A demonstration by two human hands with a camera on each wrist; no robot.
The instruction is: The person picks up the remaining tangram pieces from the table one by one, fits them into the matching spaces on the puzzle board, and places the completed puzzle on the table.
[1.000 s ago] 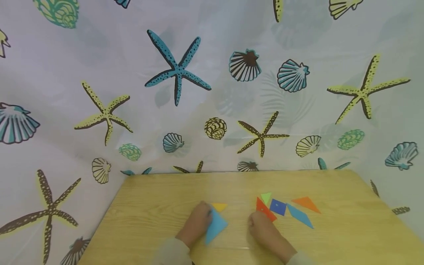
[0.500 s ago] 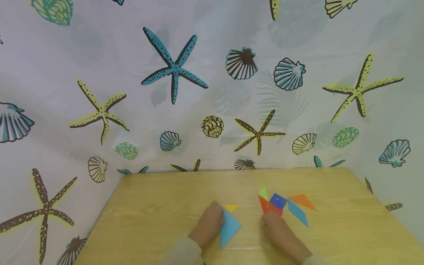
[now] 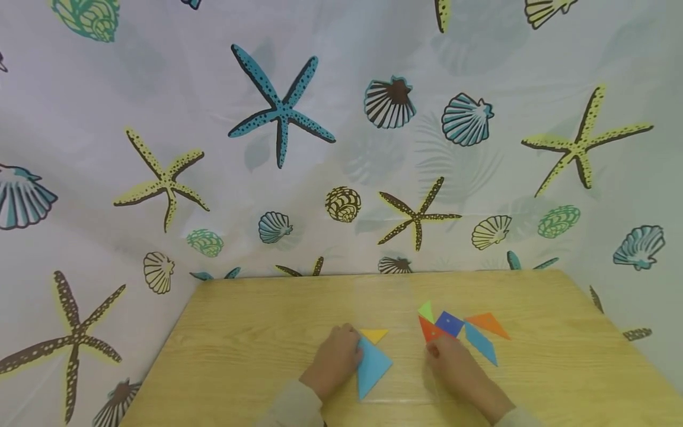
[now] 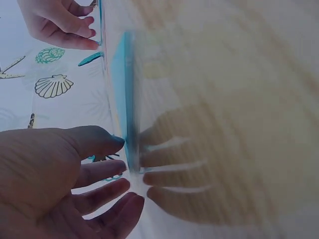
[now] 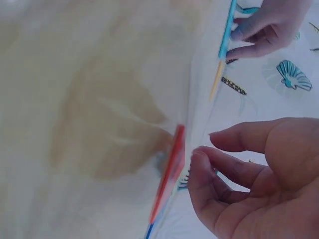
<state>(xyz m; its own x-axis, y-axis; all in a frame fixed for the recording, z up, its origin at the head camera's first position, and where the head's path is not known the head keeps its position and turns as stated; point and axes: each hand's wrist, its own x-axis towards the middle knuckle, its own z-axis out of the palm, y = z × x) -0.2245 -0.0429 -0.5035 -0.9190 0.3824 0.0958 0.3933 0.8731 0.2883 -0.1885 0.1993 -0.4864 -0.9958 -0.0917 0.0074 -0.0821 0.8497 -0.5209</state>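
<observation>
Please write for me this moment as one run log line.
left hand: at large blue triangle | right hand: at red piece, contact unclear | yellow triangle: just beyond large blue triangle | dark-blue square: beside red piece

On the worktop point(image 3: 267, 320), one triangle point(image 3: 488, 324) lies right of the square point(image 3: 449, 324), the parallelogram point(image 3: 481, 344) right-front, a second triangle point(image 3: 426, 311) left, a third triangle point(image 3: 431, 328) left-front, a fourth triangle point(image 3: 373, 366) and fifth triangle point(image 3: 374, 335) farther left.
</observation>
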